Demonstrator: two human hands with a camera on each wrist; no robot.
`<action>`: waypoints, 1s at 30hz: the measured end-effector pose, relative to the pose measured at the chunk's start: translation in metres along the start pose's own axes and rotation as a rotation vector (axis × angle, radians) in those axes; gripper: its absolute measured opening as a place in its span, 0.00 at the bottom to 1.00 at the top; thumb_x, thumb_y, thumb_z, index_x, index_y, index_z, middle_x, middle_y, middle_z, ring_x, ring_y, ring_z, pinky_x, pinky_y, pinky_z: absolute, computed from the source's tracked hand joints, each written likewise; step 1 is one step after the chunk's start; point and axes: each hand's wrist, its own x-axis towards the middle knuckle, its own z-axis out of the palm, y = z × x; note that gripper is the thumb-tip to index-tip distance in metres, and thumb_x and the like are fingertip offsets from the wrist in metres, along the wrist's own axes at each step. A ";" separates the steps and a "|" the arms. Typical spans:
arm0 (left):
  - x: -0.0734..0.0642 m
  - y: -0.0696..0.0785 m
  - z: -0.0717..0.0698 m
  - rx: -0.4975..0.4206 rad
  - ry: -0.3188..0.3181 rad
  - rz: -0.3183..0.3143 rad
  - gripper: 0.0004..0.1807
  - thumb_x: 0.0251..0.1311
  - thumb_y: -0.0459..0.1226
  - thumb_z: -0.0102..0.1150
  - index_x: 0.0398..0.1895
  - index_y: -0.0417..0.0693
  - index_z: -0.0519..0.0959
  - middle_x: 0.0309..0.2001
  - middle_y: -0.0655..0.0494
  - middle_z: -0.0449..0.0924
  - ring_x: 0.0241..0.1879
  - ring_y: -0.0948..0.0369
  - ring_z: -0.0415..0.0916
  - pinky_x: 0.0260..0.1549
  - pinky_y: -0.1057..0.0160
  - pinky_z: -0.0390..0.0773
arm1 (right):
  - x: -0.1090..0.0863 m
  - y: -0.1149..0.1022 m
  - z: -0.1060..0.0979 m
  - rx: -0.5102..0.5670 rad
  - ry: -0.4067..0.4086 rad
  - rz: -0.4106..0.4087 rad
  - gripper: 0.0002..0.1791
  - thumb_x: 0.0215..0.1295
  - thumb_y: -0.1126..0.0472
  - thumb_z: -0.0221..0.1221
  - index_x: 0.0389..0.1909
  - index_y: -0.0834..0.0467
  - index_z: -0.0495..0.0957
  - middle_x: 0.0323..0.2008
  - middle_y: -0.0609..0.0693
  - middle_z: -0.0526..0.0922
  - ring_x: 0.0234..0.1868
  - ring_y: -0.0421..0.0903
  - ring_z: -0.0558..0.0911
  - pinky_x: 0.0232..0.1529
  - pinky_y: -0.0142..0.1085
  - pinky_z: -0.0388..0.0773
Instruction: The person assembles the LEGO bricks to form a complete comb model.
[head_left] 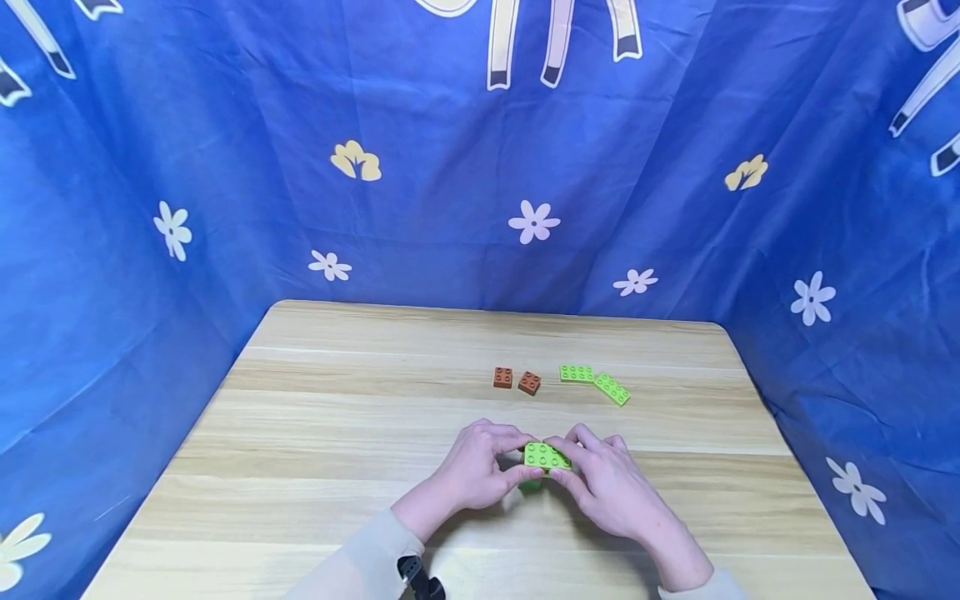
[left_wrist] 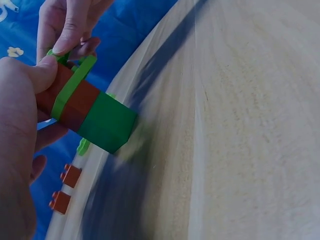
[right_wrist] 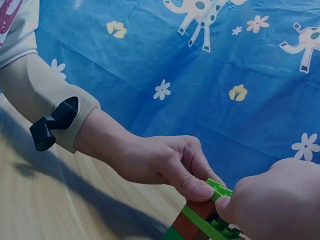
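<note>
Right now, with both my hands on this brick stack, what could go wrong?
Uneven pressure from the left hand and right hand might leave the top light green brick crooked, since both have fingers on it. The stack rises above a dark green base, so a sideways push could tip or separate it.

In the head view's lower centre, the light-green brick [head_left: 544, 457] hid most of the stack [head_left: 530, 485] beneath. The left wrist frame's left edge cropped the left hand [left_wrist: 17, 120]; the right wrist frame's right edge cropped the right hand [right_wrist: 280, 200], its bottom edge the stack.
</note>
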 end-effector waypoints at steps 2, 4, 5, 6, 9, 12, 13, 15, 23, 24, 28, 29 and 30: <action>-0.001 0.000 0.000 -0.007 -0.002 -0.013 0.20 0.63 0.56 0.73 0.52 0.58 0.90 0.46 0.72 0.88 0.45 0.70 0.84 0.47 0.63 0.78 | 0.000 0.000 0.000 -0.002 -0.001 -0.005 0.20 0.74 0.50 0.66 0.64 0.45 0.83 0.43 0.33 0.74 0.34 0.29 0.70 0.47 0.41 0.65; -0.002 0.001 0.000 -0.016 -0.007 -0.029 0.21 0.64 0.57 0.71 0.54 0.59 0.89 0.47 0.72 0.88 0.46 0.69 0.84 0.48 0.61 0.78 | 0.001 0.001 0.000 -0.005 -0.007 -0.009 0.20 0.74 0.50 0.66 0.64 0.45 0.83 0.43 0.33 0.74 0.33 0.29 0.70 0.46 0.41 0.65; -0.002 0.002 -0.001 -0.019 -0.008 -0.034 0.21 0.65 0.57 0.71 0.55 0.60 0.89 0.48 0.72 0.88 0.46 0.69 0.85 0.48 0.60 0.79 | 0.001 0.001 -0.001 -0.006 -0.011 -0.009 0.20 0.74 0.50 0.65 0.64 0.45 0.83 0.42 0.33 0.74 0.33 0.29 0.70 0.47 0.41 0.65; -0.003 0.002 -0.001 -0.023 -0.011 -0.041 0.21 0.66 0.57 0.70 0.56 0.60 0.88 0.49 0.71 0.88 0.47 0.68 0.85 0.49 0.59 0.79 | 0.001 0.001 -0.001 -0.008 -0.015 -0.011 0.20 0.75 0.50 0.65 0.64 0.45 0.83 0.42 0.33 0.73 0.33 0.29 0.70 0.47 0.41 0.64; -0.004 0.004 -0.002 -0.026 -0.011 -0.058 0.24 0.66 0.58 0.69 0.58 0.58 0.88 0.51 0.69 0.88 0.51 0.68 0.84 0.52 0.56 0.80 | 0.001 0.002 -0.001 -0.012 -0.023 -0.015 0.20 0.75 0.50 0.65 0.65 0.45 0.82 0.41 0.33 0.73 0.32 0.29 0.69 0.47 0.41 0.64; -0.004 0.004 -0.001 -0.019 0.004 -0.056 0.28 0.64 0.60 0.70 0.59 0.54 0.87 0.52 0.66 0.88 0.53 0.66 0.84 0.54 0.56 0.80 | 0.001 0.002 -0.002 -0.012 -0.021 -0.019 0.20 0.75 0.49 0.65 0.65 0.45 0.82 0.41 0.33 0.73 0.33 0.29 0.69 0.48 0.42 0.64; -0.004 0.005 -0.002 -0.014 0.012 -0.050 0.29 0.64 0.60 0.70 0.59 0.53 0.87 0.52 0.65 0.88 0.53 0.66 0.84 0.54 0.55 0.80 | 0.001 0.002 -0.002 -0.011 -0.020 -0.020 0.20 0.75 0.48 0.64 0.65 0.45 0.82 0.41 0.33 0.73 0.33 0.29 0.69 0.48 0.42 0.64; -0.003 0.006 -0.002 -0.013 0.022 -0.041 0.29 0.64 0.59 0.71 0.60 0.51 0.87 0.52 0.63 0.88 0.53 0.65 0.84 0.54 0.55 0.81 | 0.001 0.002 -0.002 -0.008 -0.021 -0.020 0.21 0.76 0.46 0.63 0.65 0.44 0.82 0.41 0.33 0.72 0.33 0.29 0.70 0.47 0.42 0.64; 0.005 0.010 -0.004 -0.056 0.011 -0.061 0.23 0.63 0.58 0.72 0.55 0.58 0.89 0.51 0.67 0.89 0.51 0.69 0.84 0.52 0.57 0.80 | 0.001 0.003 -0.005 0.009 -0.027 0.011 0.21 0.77 0.44 0.61 0.67 0.42 0.82 0.42 0.31 0.73 0.37 0.28 0.73 0.49 0.42 0.65; 0.005 0.011 -0.004 -0.061 0.007 -0.071 0.23 0.63 0.58 0.72 0.55 0.59 0.90 0.51 0.67 0.88 0.51 0.69 0.84 0.52 0.57 0.80 | 0.001 0.003 -0.005 0.014 -0.033 0.016 0.21 0.77 0.44 0.61 0.67 0.43 0.82 0.43 0.31 0.73 0.36 0.28 0.73 0.49 0.42 0.65; 0.002 0.011 -0.003 -0.072 -0.009 -0.112 0.23 0.62 0.59 0.72 0.55 0.60 0.90 0.51 0.69 0.88 0.51 0.68 0.84 0.53 0.56 0.80 | 0.000 0.002 -0.004 0.036 -0.059 0.032 0.22 0.77 0.45 0.61 0.67 0.42 0.81 0.42 0.31 0.73 0.36 0.28 0.73 0.49 0.42 0.65; 0.002 0.011 -0.003 -0.074 -0.008 -0.120 0.23 0.62 0.59 0.72 0.55 0.59 0.90 0.51 0.69 0.88 0.52 0.68 0.84 0.54 0.55 0.79 | 0.000 0.002 -0.004 0.039 -0.062 0.035 0.22 0.77 0.45 0.62 0.67 0.42 0.81 0.42 0.31 0.73 0.36 0.28 0.72 0.49 0.42 0.65; 0.002 0.011 -0.002 -0.073 -0.005 -0.127 0.24 0.62 0.59 0.72 0.55 0.59 0.90 0.51 0.69 0.88 0.52 0.67 0.84 0.55 0.55 0.79 | 0.001 0.002 -0.004 0.040 -0.063 0.039 0.22 0.77 0.45 0.62 0.67 0.42 0.81 0.42 0.31 0.73 0.36 0.28 0.73 0.49 0.42 0.65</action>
